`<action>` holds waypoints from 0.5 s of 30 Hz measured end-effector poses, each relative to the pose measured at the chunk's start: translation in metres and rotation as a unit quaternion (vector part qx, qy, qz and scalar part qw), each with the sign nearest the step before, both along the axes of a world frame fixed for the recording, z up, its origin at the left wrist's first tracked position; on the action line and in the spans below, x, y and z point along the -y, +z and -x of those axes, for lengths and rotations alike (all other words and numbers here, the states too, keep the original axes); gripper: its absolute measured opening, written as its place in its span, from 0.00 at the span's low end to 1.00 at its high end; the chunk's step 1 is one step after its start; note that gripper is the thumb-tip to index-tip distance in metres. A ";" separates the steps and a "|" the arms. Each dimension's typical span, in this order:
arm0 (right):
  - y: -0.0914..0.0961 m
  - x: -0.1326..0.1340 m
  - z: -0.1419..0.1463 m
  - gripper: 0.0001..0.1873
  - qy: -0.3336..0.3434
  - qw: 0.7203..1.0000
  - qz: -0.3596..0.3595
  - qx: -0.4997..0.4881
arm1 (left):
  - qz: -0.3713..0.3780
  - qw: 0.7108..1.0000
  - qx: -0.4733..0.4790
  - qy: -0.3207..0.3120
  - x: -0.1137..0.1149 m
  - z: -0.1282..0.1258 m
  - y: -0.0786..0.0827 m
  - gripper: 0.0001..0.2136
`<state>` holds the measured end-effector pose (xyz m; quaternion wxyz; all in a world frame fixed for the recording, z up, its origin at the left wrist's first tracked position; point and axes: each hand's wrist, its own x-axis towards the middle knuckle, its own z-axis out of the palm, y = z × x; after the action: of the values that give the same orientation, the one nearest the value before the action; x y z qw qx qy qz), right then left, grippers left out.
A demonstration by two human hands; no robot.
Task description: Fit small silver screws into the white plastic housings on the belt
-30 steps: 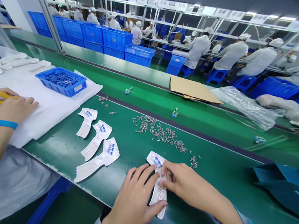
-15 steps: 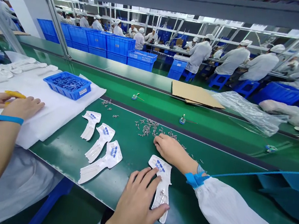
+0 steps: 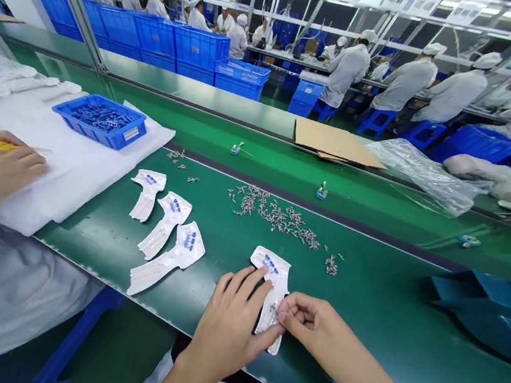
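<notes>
A white plastic handle shell [image 3: 278,271], with blue parts at its broad upper end, lies on the green table in front of me. My left hand [image 3: 232,318] holds it from the left, fingers along its side and thumb at its lower part. Over the narrow part of this shell, my right hand [image 3: 304,319] pinches thumb and fingertips together; whatever is between them is too small to make out. Beyond the hands is a scattered pile of small metal parts [image 3: 280,217]. Three similar shells, a small one [image 3: 146,195], a middle one [image 3: 165,226] and a near one [image 3: 169,262], lie to the left.
A blue bin [image 3: 103,122] of small blue parts stands on white sheeting [image 3: 71,184]. At left, a co-worker's hands [image 3: 2,165] hold something yellow. Small circuit boards [image 3: 322,190] sit on the green belt [image 3: 278,166] beyond a dark strip. Cardboard [image 3: 333,142] and clear plastic [image 3: 424,171] lie behind.
My right hand has come back from the metal parts to the shell under my left hand, its fingertips now pinched there. My left hand stays on the shell. The view has tilted down slightly.
</notes>
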<state>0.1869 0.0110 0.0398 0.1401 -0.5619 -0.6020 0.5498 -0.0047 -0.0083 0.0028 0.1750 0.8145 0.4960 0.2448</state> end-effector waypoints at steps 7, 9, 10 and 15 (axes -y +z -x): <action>-0.013 0.002 0.005 0.11 -0.045 0.997 -0.045 0.044 | -0.001 1.000 -0.012 -0.003 0.001 -0.001 0.000 0.22; -0.011 0.004 0.005 0.11 -0.047 0.997 -0.048 0.050 | 0.008 1.000 -0.012 -0.003 0.000 0.000 0.001 0.22; -0.010 0.005 0.006 0.10 -0.049 0.996 -0.048 0.050 | 0.011 1.000 -0.012 -0.004 0.000 0.000 0.001 0.22; -0.006 0.006 0.007 0.10 -0.050 0.997 -0.044 0.048 | 0.007 1.000 -0.012 -0.007 -0.001 0.000 0.002 0.22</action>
<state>0.1796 0.0054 0.0340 0.1630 -0.6103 -0.6030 0.4872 -0.0043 -0.0073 0.0044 0.1762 0.8195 0.4942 0.2304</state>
